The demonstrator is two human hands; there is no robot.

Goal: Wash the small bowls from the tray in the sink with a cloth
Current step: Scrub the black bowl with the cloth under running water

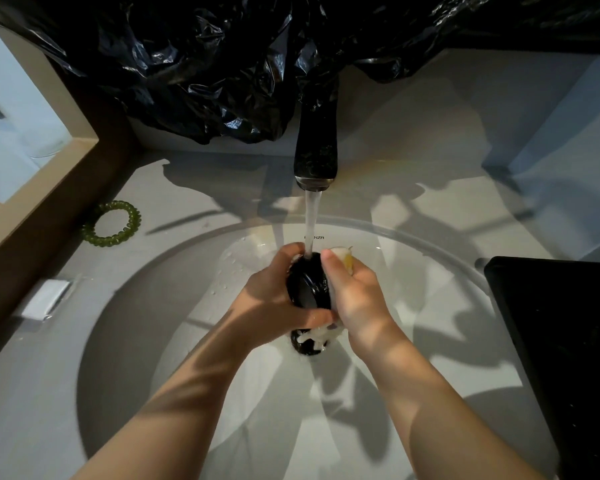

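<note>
Small bowl (307, 292) | left hand (271, 301) grips | right hand (359, 299): cloth (343, 258) | inside sink (187, 341)

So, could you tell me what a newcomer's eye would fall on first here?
Dead centre, over the white sink, the left hand grips a small black bowl while the right hand holds a cloth against it under the stream from the tap. Crumpled black plastic fills the top, and a green coil band lies on the counter at left.

Both bare forearms stretch forward, hands meeting; the left hand (274, 301) grips a bowl (307, 289), the right hand (359, 297) clutches a cloth (344, 257).
</note>
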